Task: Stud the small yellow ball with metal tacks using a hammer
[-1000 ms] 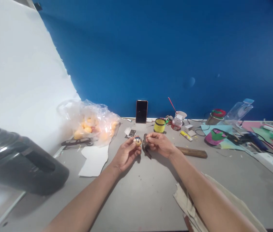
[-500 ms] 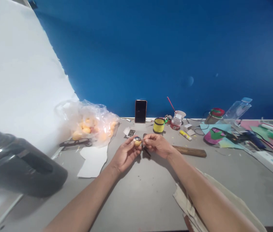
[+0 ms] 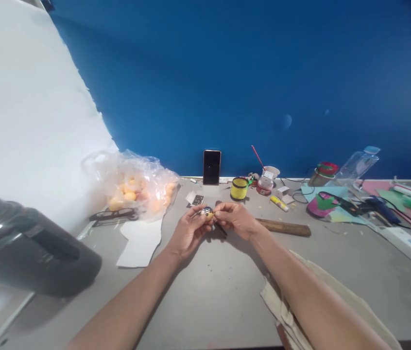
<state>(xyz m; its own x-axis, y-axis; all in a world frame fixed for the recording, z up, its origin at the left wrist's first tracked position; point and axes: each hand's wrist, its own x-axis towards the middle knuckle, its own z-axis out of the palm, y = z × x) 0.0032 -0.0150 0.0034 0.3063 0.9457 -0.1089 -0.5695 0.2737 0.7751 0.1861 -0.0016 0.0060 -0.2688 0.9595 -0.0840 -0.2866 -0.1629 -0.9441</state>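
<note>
A small yellow-orange ball [image 3: 208, 214] with shiny silver and dark spots on its upper side sits in the fingers of my left hand [image 3: 190, 233]. My right hand [image 3: 235, 217] is closed in a pinch against the ball's right side; whatever may be between those fingertips is too small to make out. Under and behind the right hand lies a hammer, its dark head [image 3: 221, 231] partly covered and its wooden handle [image 3: 285, 227] reaching out to the right. Just beyond the left fingertips stands a small open white box [image 3: 195, 199] with tiny dark metallic pieces in it.
A phone [image 3: 212, 167] leans on the blue wall. Left are a bag of orange balls [image 3: 136, 187], glasses [image 3: 114, 214], torn white paper [image 3: 142, 243] and a large dark bottle [image 3: 34, 248]. A yellow cup [image 3: 239, 189], glue stick [image 3: 279, 203] and cloth [image 3: 282, 306] lie right.
The ball has turned slightly in my left hand, with more of its silver-spotted side showing. My right fingers have shifted a little left, closer against it.
</note>
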